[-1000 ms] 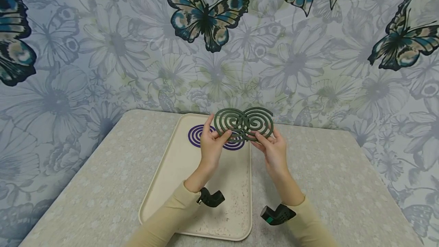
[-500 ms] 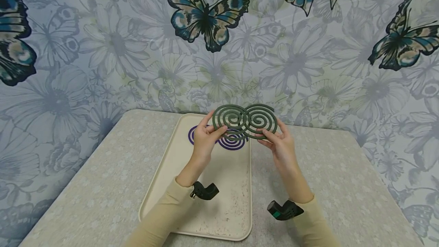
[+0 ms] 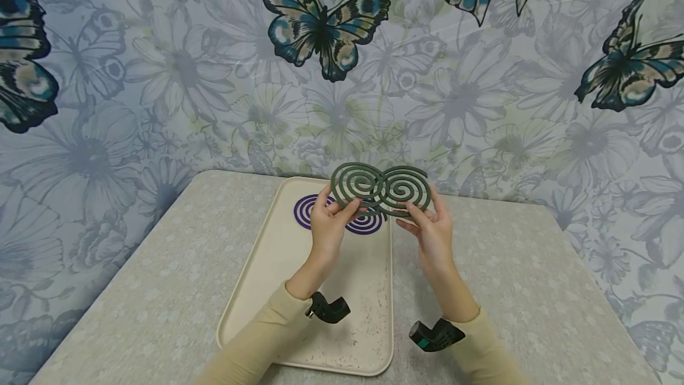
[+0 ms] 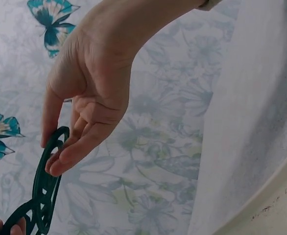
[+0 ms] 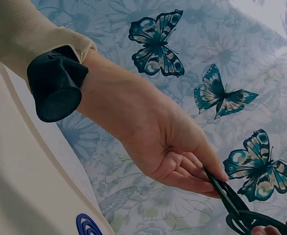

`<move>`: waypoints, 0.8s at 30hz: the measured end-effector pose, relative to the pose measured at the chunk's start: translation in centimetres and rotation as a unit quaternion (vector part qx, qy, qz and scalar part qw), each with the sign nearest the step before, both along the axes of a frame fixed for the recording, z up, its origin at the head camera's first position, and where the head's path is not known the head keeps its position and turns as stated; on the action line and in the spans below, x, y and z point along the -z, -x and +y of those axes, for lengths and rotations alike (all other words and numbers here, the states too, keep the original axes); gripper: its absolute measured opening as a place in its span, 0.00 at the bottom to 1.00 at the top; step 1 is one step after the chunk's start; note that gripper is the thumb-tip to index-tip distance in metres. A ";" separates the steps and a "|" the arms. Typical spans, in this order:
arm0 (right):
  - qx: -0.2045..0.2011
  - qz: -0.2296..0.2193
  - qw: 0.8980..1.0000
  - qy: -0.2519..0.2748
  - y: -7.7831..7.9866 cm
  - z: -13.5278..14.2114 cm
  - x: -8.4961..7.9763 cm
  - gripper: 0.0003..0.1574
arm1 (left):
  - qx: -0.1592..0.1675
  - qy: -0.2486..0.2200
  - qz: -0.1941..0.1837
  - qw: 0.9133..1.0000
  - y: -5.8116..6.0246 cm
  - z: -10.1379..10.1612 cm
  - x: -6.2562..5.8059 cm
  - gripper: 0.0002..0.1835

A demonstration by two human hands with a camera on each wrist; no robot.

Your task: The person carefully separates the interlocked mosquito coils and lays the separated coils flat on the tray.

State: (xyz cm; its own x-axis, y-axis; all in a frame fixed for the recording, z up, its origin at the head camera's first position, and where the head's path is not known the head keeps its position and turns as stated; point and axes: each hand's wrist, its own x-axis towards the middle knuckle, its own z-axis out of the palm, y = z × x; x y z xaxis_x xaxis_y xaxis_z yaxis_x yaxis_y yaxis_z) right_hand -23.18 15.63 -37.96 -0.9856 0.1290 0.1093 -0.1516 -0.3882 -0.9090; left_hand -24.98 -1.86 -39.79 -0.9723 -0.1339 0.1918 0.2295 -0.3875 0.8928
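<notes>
A pair of green mosquito coils [image 3: 381, 184], nested partly into each other, is held up above the far end of the tray. My left hand [image 3: 328, 232] pinches the left coil at its lower left rim, thumb in front and fingers behind. On the other side my right hand [image 3: 435, 239] grips the right coil by its lower right edge the same way. Both wrist views show the coils edge-on, the strands [image 4: 37, 188] slanting slightly apart. Behind them, purple coils [image 3: 297, 212] lie on the tray, partly hidden by the left hand and the green pair.
The cream tray [image 3: 304, 290] lies lengthwise on the table, with reddish-brown specks at its near right part. A grey patterned cloth [image 3: 507, 266] covers the table. Butterfly-printed fabric [image 3: 459, 94] hangs directly behind the far edge.
Both hands first moved apart and lifted the green coils a little. Since then the hands have come slightly closer together, still holding the coils.
</notes>
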 end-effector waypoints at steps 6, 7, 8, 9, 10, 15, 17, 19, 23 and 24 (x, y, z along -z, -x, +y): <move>0.003 -0.011 1.000 -0.003 -0.1 -0.3 0.2 0.40 | -0.012 -0.011 0.005 1.000 -0.1 0.1 0.0 0.30; 0.002 -0.014 1.000 0.002 -0.1 -0.3 0.2 0.40 | -0.012 -0.010 0.007 1.000 -0.1 0.0 0.0 0.30; 0.001 -0.017 1.000 0.006 -0.1 -0.4 0.2 0.40 | -0.012 -0.012 0.010 1.000 0.0 -0.1 0.0 0.30; 0.000 -0.021 1.000 0.010 -0.1 -0.4 0.2 0.41 | -0.012 -0.015 0.012 1.000 0.0 -0.1 0.0 0.30; -0.002 -0.025 1.000 0.013 -0.1 -0.4 0.3 0.41 | -0.013 -0.018 0.013 1.000 0.1 -0.2 0.0 0.29; -0.013 -0.037 0.999 0.023 0.0 -0.3 0.3 0.42 | -0.024 -0.021 0.003 0.999 0.2 -0.6 0.0 0.30; -0.022 -0.038 0.999 0.019 0.1 -0.1 0.3 0.42 | -0.035 -0.015 -0.007 0.999 0.3 -0.8 -0.1 0.30; -0.034 -0.041 0.999 0.012 0.2 0.1 0.2 0.43 | -0.050 -0.009 -0.014 0.999 0.4 -1.2 -0.2 0.31; -0.059 -0.044 0.997 -0.011 0.3 0.5 -0.1 0.43 | -0.067 0.005 -0.016 0.998 0.9 -2.0 -0.5 0.29; -0.065 -0.044 0.997 -0.016 0.4 0.6 -0.2 0.43 | -0.069 0.010 -0.015 0.997 1.0 -2.2 -0.5 0.28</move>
State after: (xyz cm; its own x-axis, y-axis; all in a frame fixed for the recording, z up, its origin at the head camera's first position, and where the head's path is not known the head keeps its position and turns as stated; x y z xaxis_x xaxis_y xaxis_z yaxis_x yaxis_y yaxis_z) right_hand -23.56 16.20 -37.77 -0.9997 -0.0017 0.0231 -0.0209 -0.3696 -0.9289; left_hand -25.93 -4.08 -39.27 -0.9500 -0.2641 0.1664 0.2522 -0.3351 0.9078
